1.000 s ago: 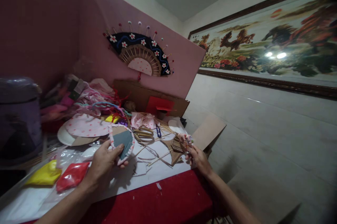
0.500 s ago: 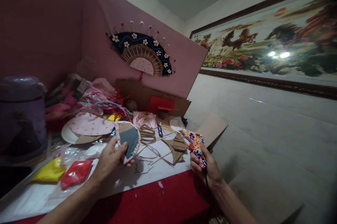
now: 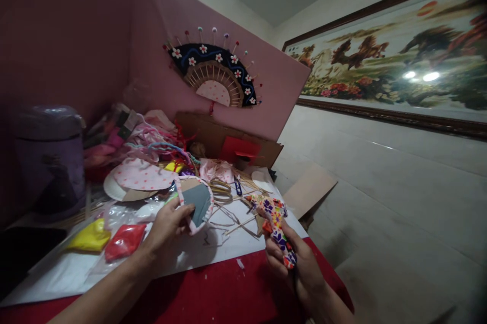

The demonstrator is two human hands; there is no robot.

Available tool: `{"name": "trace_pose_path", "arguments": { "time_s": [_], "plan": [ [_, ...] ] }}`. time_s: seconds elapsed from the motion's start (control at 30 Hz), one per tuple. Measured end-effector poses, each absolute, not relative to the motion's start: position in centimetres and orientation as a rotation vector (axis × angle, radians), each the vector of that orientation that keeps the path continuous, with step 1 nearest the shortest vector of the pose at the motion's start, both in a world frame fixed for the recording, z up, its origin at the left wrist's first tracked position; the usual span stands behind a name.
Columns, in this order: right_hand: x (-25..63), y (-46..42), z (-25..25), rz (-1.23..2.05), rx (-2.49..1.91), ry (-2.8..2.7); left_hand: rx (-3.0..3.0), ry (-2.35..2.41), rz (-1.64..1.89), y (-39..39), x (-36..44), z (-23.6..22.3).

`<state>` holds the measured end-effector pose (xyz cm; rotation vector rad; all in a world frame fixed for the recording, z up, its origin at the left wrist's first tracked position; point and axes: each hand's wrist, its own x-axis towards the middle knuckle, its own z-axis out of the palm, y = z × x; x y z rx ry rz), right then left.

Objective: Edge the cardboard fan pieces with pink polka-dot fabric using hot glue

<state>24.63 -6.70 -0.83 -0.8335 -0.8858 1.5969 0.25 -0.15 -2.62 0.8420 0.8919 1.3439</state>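
Note:
My left hand (image 3: 167, 226) pinches a fan-shaped card piece (image 3: 197, 201), grey in the middle with a pink dotted border, and holds it tilted above the white sheet (image 3: 213, 248). My right hand (image 3: 294, 265) is wrapped round the handle of a flower-patterned glue gun (image 3: 276, 222), whose nozzle points up and left toward the card piece. A short gap lies between the nozzle and the piece. Both hands hover over the near edge of the table with its red cloth (image 3: 224, 293).
Scissors (image 3: 221, 188), thin wooden sticks (image 3: 236, 223), cardboard scraps, pink dotted cutouts (image 3: 143, 177) and yarn crowd the table's back. Yellow (image 3: 90, 237) and red (image 3: 125, 241) bags lie at the left by a purple container (image 3: 51, 156). A decorated fan (image 3: 215, 75) hangs on the pink board.
My right hand picked up the glue gun from the table and drew it back toward me, nozzle up. My left hand kept its hold on the card piece. The camera turned slightly left.

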Motion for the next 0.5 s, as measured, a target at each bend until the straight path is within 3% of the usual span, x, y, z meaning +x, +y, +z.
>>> {"name": "trace_pose_path", "arguments": {
  "time_s": [0.23,0.5],
  "plan": [
    [23.2,-8.2,-2.6,1.059,-1.133,-1.389,0.825,0.772,1.261,-0.5,0.5,-2.1],
    [22.0,-8.1,-3.1,0.506,-1.103,-1.89,0.892,0.746,1.187,-0.1,0.5,-3.1]
  ]
}}
